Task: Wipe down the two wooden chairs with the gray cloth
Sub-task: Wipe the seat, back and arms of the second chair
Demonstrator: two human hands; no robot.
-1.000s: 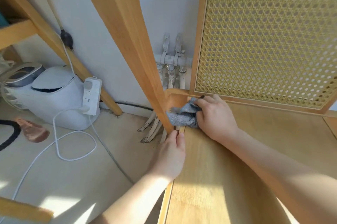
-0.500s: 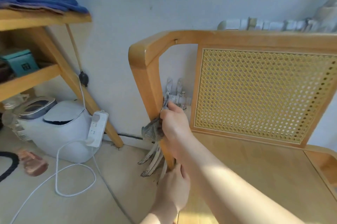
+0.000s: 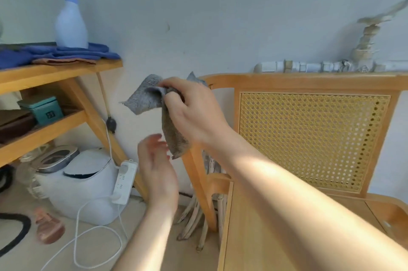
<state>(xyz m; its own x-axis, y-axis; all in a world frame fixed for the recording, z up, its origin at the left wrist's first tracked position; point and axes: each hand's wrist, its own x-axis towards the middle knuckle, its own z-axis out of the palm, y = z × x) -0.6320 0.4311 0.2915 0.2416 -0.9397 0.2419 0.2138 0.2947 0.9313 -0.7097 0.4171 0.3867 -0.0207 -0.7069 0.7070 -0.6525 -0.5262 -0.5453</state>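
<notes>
A wooden chair (image 3: 309, 82) with a woven cane back panel fills the right half of the view, its seat under my right forearm. My right hand (image 3: 194, 111) holds the gray cloth (image 3: 150, 96) in the air at the chair's top left corner, off the wood; one end of the cloth hangs down past my palm. My left hand (image 3: 157, 169) is raised below it with fingers loosely spread, holding nothing, blurred by motion. A second chair is not in view.
A wooden shelf (image 3: 59, 72) at left carries a spray bottle (image 3: 70, 21) and blue cloths (image 3: 66, 53). Below it stand a white appliance (image 3: 81, 184), a power strip (image 3: 124, 179) with a white cable, and a brush on the floor. Pipes (image 3: 309, 65) run behind the chair.
My right hand has gone up the chair's left post with the cloth, from the seat corner to the top, and lifted it clear. My left hand has left the seat edge and risen.
</notes>
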